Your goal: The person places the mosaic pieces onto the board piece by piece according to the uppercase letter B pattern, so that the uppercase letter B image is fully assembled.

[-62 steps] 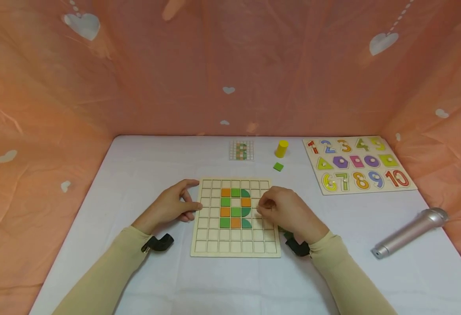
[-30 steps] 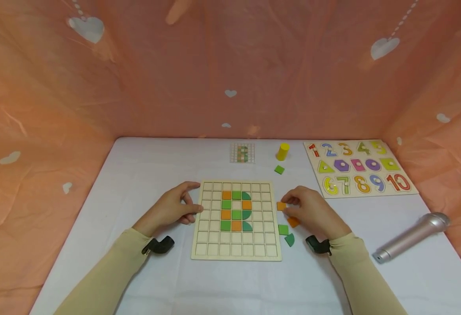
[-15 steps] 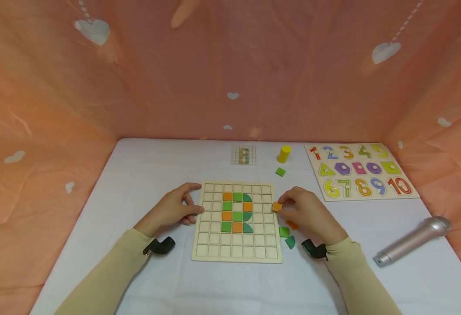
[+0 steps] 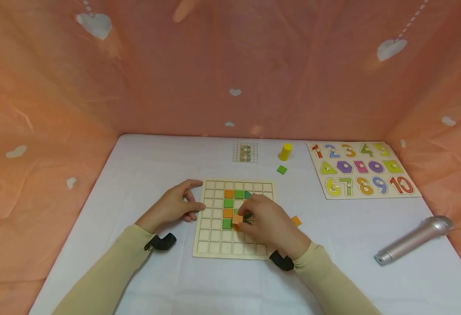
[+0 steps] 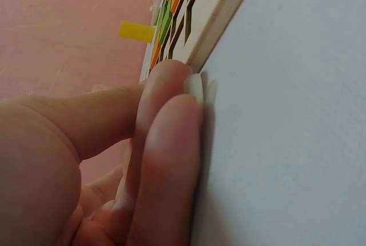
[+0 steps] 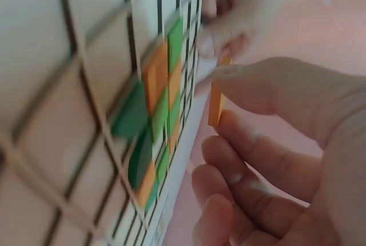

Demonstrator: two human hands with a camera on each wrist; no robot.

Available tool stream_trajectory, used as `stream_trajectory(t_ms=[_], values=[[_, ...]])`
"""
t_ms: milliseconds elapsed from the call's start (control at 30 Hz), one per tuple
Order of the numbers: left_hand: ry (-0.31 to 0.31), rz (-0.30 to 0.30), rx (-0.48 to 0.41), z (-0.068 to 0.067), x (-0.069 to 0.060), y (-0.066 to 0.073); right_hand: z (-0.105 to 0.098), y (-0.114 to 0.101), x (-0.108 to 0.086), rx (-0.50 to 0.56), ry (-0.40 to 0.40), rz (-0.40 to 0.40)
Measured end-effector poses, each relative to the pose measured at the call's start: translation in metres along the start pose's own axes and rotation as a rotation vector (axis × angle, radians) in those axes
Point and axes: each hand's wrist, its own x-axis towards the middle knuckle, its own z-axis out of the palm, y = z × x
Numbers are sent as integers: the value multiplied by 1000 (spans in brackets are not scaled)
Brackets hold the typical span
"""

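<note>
My right hand (image 4: pixel 271 223) pinches an orange square tile (image 4: pixel 237 218) between thumb and index finger. The tile is over the wooden grid board (image 4: pixel 214 249), above the lower part of a pattern of orange, green and dark green tiles. In the right wrist view the held orange tile (image 6: pixel 216 100) stands edge-on, apart from the board. My left hand (image 4: pixel 171 203) touches the board's left edge with thumb and index finger fairly straight. The left wrist view shows its fingertips (image 5: pixel 171 126) against the board's side. Part of the pattern is hidden under my right hand.
A small pattern card (image 4: pixel 245 152), a yellow cylinder (image 4: pixel 285 152) and a green tile (image 4: pixel 282 169) lie behind the board. Another orange tile (image 4: pixel 296 221) is right of it. A number puzzle (image 4: pixel 364 170) and a silver microphone (image 4: pixel 413 240) are farther right.
My right hand has picked up an orange tile from the table right of the board and carried it left over the pattern. My left hand stays at the board's edge.
</note>
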Motion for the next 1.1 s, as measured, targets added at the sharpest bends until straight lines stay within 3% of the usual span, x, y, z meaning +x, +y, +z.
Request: stream_trajectory(t_ms=[400,1100], values=[[5,19,12,0,0,-1,24,-17,-5,-47,-64,-68],[-2,10,-2,1,2,-2,32,-18,-7,-95,-32,-119]])
